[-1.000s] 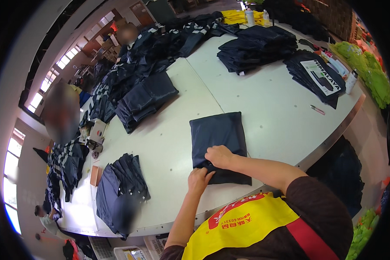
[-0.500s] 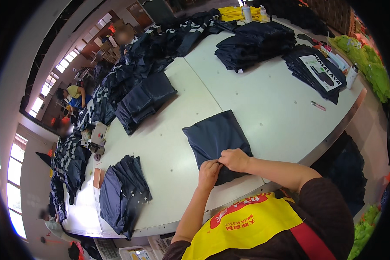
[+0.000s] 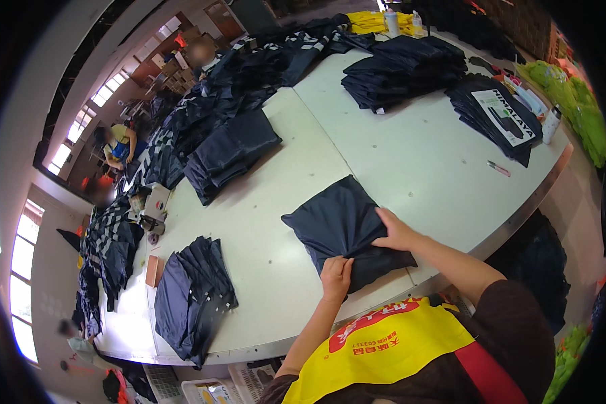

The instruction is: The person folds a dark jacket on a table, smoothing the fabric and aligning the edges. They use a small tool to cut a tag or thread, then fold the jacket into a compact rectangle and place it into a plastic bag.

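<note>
A square, puffy dark navy pouch (image 3: 330,219) of thin shiny cloth lies before me on the white table (image 3: 269,202). At its near edge my left hand (image 3: 337,276) is closed, pinching the cloth. My right hand (image 3: 398,232) rests on the pouch's right side, thumb and fingers apart. Creases run across the cloth between both hands. What lies inside the pouch is hidden.
Dark folded pieces lie in a left pile (image 3: 194,296), a middle pile (image 3: 232,155) and a far pile (image 3: 404,71). Flat printed bags (image 3: 498,114), a pen (image 3: 498,168) and a white bottle (image 3: 551,124) are at right. Dark garments (image 3: 249,74) line the far edge; a co-worker (image 3: 120,145) stands beyond.
My hands, together at the near edge before, have moved apart. The right has slid rightward and spread its fingers; the pouch has turned slightly and its near right corner now shows.
</note>
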Action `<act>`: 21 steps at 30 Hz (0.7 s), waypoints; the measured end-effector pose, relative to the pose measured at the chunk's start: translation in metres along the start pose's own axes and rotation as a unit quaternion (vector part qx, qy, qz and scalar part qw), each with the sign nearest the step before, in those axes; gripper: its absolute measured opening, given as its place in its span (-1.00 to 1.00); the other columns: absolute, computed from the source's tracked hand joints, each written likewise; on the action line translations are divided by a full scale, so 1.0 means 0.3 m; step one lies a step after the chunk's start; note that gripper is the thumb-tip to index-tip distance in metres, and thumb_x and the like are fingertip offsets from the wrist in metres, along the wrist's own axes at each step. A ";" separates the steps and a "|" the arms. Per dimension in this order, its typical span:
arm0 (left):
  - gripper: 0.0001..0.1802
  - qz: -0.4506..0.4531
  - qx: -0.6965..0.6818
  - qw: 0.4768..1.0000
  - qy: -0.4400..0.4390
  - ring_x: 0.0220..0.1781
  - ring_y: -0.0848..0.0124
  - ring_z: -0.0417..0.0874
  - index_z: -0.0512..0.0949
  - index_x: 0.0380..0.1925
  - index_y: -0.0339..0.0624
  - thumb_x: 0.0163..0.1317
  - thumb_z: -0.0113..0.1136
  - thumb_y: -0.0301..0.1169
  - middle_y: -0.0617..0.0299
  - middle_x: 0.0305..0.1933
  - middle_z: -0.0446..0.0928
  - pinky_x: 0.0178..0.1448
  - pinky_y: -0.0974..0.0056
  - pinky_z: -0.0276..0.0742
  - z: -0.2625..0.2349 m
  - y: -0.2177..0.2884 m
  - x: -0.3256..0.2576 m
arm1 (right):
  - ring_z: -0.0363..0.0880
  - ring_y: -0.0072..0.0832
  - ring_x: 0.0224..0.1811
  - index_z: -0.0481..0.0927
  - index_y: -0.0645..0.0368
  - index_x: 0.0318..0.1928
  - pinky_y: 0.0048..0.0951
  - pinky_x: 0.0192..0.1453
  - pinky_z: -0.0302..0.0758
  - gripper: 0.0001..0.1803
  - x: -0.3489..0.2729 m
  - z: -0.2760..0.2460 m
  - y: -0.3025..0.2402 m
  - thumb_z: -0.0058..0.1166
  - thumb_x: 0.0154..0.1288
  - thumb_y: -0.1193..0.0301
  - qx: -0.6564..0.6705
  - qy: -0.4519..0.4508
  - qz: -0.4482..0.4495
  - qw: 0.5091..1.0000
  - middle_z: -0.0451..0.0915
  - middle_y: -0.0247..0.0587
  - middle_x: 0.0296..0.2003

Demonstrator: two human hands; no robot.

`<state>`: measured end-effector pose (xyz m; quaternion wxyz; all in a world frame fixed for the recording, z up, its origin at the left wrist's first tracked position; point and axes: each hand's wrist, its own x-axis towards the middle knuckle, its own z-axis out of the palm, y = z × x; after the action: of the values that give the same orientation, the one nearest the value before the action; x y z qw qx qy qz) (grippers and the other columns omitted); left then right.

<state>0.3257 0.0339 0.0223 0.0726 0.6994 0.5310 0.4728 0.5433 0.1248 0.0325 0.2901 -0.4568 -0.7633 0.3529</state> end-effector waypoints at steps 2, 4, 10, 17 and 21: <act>-0.89 0.012 0.008 1.000 0.013 -0.32 0.14 0.55 0.53 -0.51 -0.28 0.06 0.29 -0.52 0.06 -0.39 0.55 -0.21 0.21 0.47 0.005 -0.002 0.002 | 0.48 -0.33 -0.03 0.41 0.27 0.09 -0.34 0.06 0.44 -0.44 0.009 -0.080 0.063 0.18 0.13 0.25 0.145 -0.098 0.152 0.973 0.49 0.00 -0.05; -0.89 0.014 0.010 1.000 0.025 -0.31 0.15 0.55 0.53 -0.51 -0.28 0.06 0.29 -0.52 0.06 -0.39 0.55 -0.20 0.21 0.47 0.008 -0.001 -0.011 | 0.51 -0.57 -0.42 0.58 0.31 -0.23 -0.50 -0.37 0.48 -0.73 0.019 -0.108 0.133 0.00 0.29 0.32 0.182 -0.149 0.269 0.934 0.59 -0.26 -0.38; -0.89 0.000 -0.002 0.999 0.032 -0.31 0.17 0.55 0.53 -0.51 -0.27 0.06 0.30 -0.51 0.08 -0.39 0.56 -0.19 0.21 0.48 0.008 -0.001 -0.019 | 0.53 -0.54 -0.47 0.58 0.25 -0.26 -0.52 -0.40 0.47 -0.74 0.039 -0.131 0.118 0.00 0.31 0.28 -0.002 -0.190 0.225 0.956 0.58 -0.31 -0.43; -0.88 -0.001 -0.019 0.999 0.047 -0.31 0.16 0.55 0.52 -0.52 -0.25 0.05 0.30 -0.49 0.10 -0.39 0.56 -0.20 0.20 0.48 0.013 -0.015 -0.027 | 0.52 -0.58 -0.51 0.54 0.21 -0.34 -0.55 -0.49 0.41 -0.66 -0.011 -0.124 0.035 0.11 0.26 0.15 0.115 -0.124 0.256 0.952 0.54 -0.36 -0.51; -0.88 -0.013 -0.039 0.998 0.043 -0.32 0.17 0.55 0.52 -0.53 -0.26 0.06 0.30 -0.50 0.10 -0.40 0.56 -0.21 0.20 0.47 0.007 -0.016 -0.023 | 0.47 -0.60 -0.54 0.52 0.20 -0.38 -0.53 -0.49 0.39 -0.64 -0.024 -0.106 0.024 0.15 0.24 0.12 0.096 -0.124 0.259 0.953 0.49 -0.37 -0.55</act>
<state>0.3241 0.0312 0.0143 0.0828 0.6683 0.5235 0.5219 0.5742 0.1295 0.0445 0.1339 -0.5616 -0.6112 0.5415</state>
